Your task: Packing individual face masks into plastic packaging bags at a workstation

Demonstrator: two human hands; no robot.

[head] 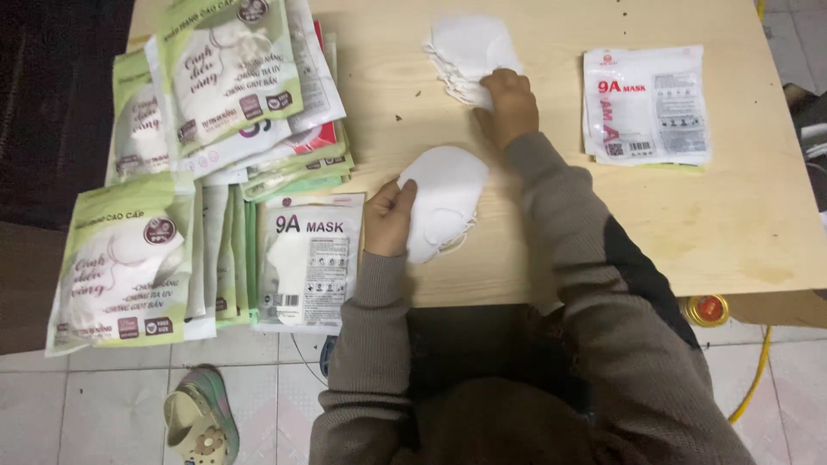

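Inspector: Masks, white and loose, are the items in hand. The left hand (389, 217) is closed on a small stack of white masks (444, 202), thumb on top and fingers underneath, holding it just above or on the wooden table (741, 232) near its front edge. I cannot tell whether the stack rests on the surface.

Clerk: And the right hand?

Inspector: The right hand (510, 103) reaches further out, fingers curled down onto the near edge of a larger pile of white masks (469, 52) at the middle back of the table. It appears to pinch the top piece; the grip is partly hidden by the knuckles. In my judgement the pile sits within arm's reach so pieces can be lifted one at a time while the other hand keeps the gathered stack squared.

Clerk: Surroundings?

Inspector: Just left of the held stack lies a flat white printed pouch (308, 263), overhanging the front edge. Beyond it, green-and-white pouches (129, 258) are fanned in overlapping rows along the table's left side, likely for easy picking. A few white pouches (646, 105) are stacked well apart on the right. Below, a sandal (201, 422) lies on the tiled floor, and a yellow hose (751, 383) runs near the table's right corner.
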